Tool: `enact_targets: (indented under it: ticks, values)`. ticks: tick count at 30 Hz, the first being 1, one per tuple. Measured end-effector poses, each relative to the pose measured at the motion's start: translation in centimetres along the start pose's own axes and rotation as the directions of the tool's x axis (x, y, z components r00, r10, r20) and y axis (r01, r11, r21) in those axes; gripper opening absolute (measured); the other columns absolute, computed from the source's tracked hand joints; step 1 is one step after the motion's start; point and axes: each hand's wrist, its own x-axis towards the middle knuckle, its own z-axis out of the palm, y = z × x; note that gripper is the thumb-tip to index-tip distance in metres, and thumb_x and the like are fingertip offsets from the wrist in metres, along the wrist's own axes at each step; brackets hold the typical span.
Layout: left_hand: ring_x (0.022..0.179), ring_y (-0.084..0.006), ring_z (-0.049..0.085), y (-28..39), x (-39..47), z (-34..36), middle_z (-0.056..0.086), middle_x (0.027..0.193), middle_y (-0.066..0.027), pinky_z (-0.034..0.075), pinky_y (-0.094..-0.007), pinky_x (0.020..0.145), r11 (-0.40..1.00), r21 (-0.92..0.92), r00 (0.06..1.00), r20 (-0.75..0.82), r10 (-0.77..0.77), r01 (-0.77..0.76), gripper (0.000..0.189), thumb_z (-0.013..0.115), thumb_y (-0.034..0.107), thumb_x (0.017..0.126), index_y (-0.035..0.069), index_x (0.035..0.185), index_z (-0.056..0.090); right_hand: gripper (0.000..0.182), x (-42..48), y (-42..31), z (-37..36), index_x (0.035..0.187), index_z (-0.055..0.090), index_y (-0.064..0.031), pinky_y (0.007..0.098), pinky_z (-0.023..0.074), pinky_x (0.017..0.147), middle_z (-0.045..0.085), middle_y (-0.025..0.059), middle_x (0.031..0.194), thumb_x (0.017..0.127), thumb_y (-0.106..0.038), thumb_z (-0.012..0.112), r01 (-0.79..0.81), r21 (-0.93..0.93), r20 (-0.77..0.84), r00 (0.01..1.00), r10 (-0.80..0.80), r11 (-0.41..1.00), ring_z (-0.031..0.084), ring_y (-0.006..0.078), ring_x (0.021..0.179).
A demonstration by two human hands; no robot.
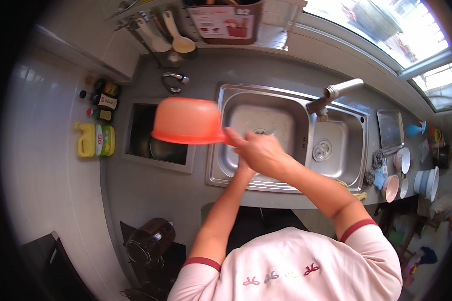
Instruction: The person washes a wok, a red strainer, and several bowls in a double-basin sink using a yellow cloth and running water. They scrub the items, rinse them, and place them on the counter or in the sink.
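Observation:
My right hand (261, 152) grips the handle of a translucent orange-red plastic water dipper (186, 120). The dipper is raised to the left of the large basin of a steel double-bowl sink (282, 113). Its rim faces the near side and its rounded base the far side; the inside is hidden. My left hand (245, 167) is mostly covered by the right one, over the near left part of the large basin. Whether its fingers hold anything is hidden.
A square opening (156, 139) in the counter lies left of the sink. A faucet (331, 94) rises behind the divider. Yellow detergent jug (96, 140) and bottles (105, 99) line the left wall. Bowls (390, 188) and a metal tray (391, 131) sit right. An electric kettle (150, 240) stands near left.

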Motion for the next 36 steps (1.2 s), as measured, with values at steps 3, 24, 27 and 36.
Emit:
enact_targets:
  ticks: [3,24,27,36]
  values:
    - [0.099,-0.0305,0.055,0.5,-0.6,-0.3,0.059,0.1,-0.0154,0.044,-0.041,0.084,0.916,0.374,0.989,0.04,0.142,-0.147,0.023,0.045,0.026,0.092,0.007,0.101,0.055,0.049,9.1,-4.9,4.6,0.13,0.043,-0.0032,0.0398,0.0493,0.054,0.061,0.0111,0.07,0.084,-0.015,0.055,0.187,-0.083,0.146,0.974,-0.174,0.979,0.065,0.0288,0.071]
    - [0.103,-0.0292,0.049,-2.4,-1.7,-1.4,0.053,0.109,-0.0125,0.046,-0.0413,0.083,0.595,0.725,0.875,0.022,0.484,-0.348,0.031,0.046,0.029,0.091,0.003,0.106,0.054,0.017,24.4,-10.4,18.1,0.085,0.066,0.004,0.0357,0.0539,0.06,0.066,0.018,0.083,0.075,-0.005,0.055,-0.122,0.316,0.649,0.752,-0.12,0.941,0.068,0.0277,0.071]
    - [0.105,-0.0243,0.05,-4.0,-1.0,-1.3,0.053,0.111,-0.0122,0.044,-0.0372,0.086,0.584,0.751,0.821,-0.099,0.562,-0.309,0.034,0.046,0.034,0.095,0.004,0.107,0.053,0.019,23.6,-9.1,15.2,0.081,0.065,0.0066,0.0335,0.0532,0.055,0.065,0.0173,0.076,0.079,-0.006,0.051,-0.131,0.337,0.722,0.671,-0.167,0.932,0.067,0.0263,0.064]
    - [0.118,-0.0248,0.047,-9.2,4.1,-2.2,0.05,0.121,-0.0168,0.037,-0.038,0.098,0.808,0.565,0.983,0.035,0.182,-0.17,0.036,0.051,0.027,0.093,0.007,0.123,0.046,0.025,10.2,-2.2,1.5,0.103,0.059,0.002,0.0333,0.0457,0.052,0.058,0.0086,0.069,0.088,-0.016,0.051,-0.282,0.686,0.494,0.858,-0.144,0.671,0.055,0.018,0.052]
